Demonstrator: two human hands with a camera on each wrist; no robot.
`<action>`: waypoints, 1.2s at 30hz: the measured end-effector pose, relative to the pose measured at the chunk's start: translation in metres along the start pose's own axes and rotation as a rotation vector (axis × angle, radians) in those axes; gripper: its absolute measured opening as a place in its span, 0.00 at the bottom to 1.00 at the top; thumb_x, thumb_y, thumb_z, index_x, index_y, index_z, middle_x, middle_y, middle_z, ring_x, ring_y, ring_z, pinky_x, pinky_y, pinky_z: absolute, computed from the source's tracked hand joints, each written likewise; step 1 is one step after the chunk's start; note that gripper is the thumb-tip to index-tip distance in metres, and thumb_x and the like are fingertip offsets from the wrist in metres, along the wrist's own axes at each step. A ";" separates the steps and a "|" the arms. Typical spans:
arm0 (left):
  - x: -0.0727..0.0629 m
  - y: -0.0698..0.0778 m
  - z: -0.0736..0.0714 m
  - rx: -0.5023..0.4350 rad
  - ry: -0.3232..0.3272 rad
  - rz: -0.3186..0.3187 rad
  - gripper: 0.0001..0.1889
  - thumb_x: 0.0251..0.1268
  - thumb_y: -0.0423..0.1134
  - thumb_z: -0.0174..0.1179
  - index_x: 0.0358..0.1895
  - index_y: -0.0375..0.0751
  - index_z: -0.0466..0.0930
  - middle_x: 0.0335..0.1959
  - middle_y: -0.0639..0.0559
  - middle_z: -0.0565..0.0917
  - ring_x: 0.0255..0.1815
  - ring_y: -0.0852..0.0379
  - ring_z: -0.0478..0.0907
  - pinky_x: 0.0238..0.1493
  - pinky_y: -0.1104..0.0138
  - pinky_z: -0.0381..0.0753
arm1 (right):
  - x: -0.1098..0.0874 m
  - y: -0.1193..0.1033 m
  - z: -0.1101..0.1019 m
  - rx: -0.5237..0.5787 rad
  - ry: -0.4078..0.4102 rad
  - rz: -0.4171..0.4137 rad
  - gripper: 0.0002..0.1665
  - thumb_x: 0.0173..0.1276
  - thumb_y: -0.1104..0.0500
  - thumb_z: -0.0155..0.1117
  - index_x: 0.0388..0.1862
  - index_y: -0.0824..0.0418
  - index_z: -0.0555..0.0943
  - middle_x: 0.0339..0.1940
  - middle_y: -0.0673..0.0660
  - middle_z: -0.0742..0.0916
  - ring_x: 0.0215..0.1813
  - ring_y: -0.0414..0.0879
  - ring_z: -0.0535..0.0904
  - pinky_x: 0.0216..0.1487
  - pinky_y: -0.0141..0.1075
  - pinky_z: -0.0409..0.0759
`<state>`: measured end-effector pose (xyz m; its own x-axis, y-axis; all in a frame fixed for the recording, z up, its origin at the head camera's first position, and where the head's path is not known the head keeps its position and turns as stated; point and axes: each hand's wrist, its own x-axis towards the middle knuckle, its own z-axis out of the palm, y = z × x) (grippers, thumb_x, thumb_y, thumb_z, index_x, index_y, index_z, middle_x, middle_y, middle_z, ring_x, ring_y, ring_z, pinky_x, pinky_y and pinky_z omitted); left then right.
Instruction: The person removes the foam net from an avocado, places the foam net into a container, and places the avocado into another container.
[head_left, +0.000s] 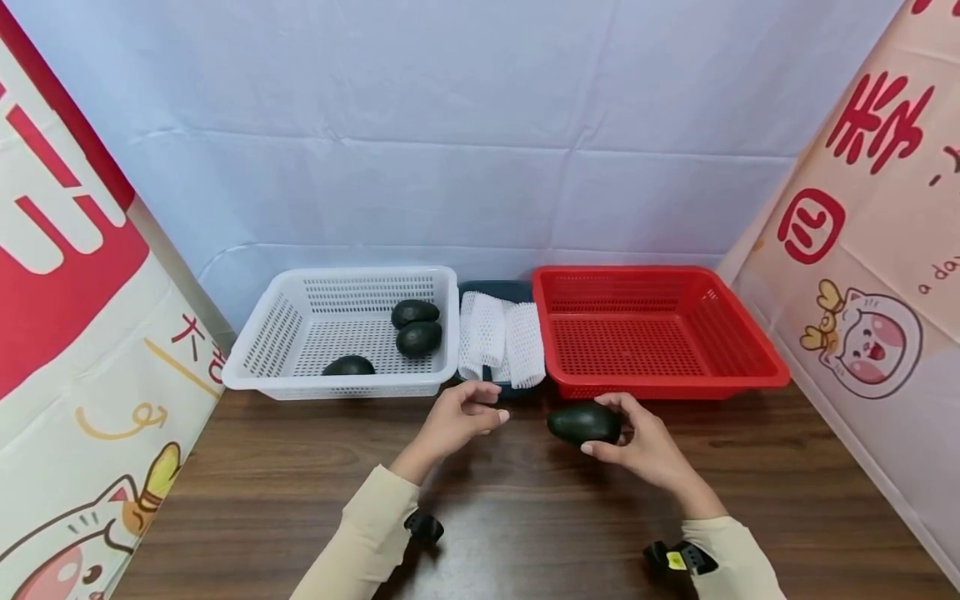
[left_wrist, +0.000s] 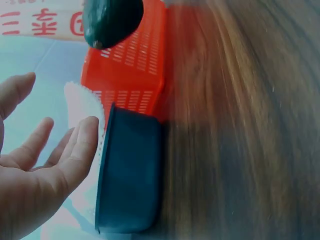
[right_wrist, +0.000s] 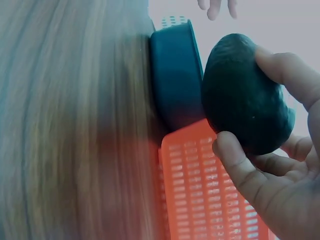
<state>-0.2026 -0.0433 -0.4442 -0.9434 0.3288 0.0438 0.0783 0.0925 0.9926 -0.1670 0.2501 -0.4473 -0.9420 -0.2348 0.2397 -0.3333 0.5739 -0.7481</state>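
My right hand (head_left: 647, 443) holds a dark green avocado (head_left: 582, 423) above the table, just in front of the red basket. In the right wrist view, the thumb and fingers grip the avocado (right_wrist: 245, 97) from one side. My left hand (head_left: 457, 423) hovers at the near edge of the dark teal bin (left_wrist: 131, 170). Its fingers are loosely bent, and nothing lies between them in the left wrist view. White foam net sleeves (head_left: 486, 332) fill that bin and spill over its rim.
At the left stands a white basket (head_left: 337, 387) with three avocados (head_left: 418, 339) inside. The red basket (head_left: 667, 388) is to the right of the teal bin. Behind them hangs a pale cloth backdrop (head_left: 450, 167), and printed panels flank the wooden table (head_left: 525, 517).
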 end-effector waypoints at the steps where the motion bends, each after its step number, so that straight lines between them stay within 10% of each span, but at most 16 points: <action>1: -0.001 0.000 0.000 -0.031 0.001 -0.014 0.20 0.54 0.35 0.67 0.50 0.32 0.76 0.45 0.43 0.79 0.39 0.52 0.80 0.37 0.60 0.80 | 0.001 -0.001 0.002 0.008 0.005 -0.002 0.35 0.46 0.55 0.78 0.52 0.59 0.72 0.46 0.56 0.80 0.38 0.47 0.77 0.34 0.37 0.77; 17: -0.011 -0.001 0.006 -0.290 -0.011 -0.112 0.21 0.60 0.34 0.61 0.55 0.30 0.72 0.48 0.38 0.75 0.48 0.44 0.77 0.46 0.47 0.74 | 0.014 -0.026 0.035 0.151 -0.048 0.016 0.35 0.52 0.62 0.74 0.59 0.66 0.73 0.50 0.64 0.80 0.41 0.49 0.80 0.37 0.38 0.80; 36: -0.012 -0.012 0.017 -0.314 -0.062 -0.125 0.22 0.57 0.33 0.64 0.54 0.27 0.72 0.46 0.40 0.78 0.40 0.53 0.78 0.39 0.50 0.78 | 0.016 -0.038 0.056 0.219 -0.127 0.043 0.34 0.56 0.57 0.71 0.62 0.60 0.71 0.53 0.62 0.79 0.44 0.47 0.79 0.39 0.33 0.78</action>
<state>-0.1870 -0.0323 -0.4587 -0.9173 0.3905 -0.0777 -0.1486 -0.1549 0.9767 -0.1673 0.1807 -0.4497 -0.9384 -0.3180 0.1353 -0.2635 0.4052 -0.8754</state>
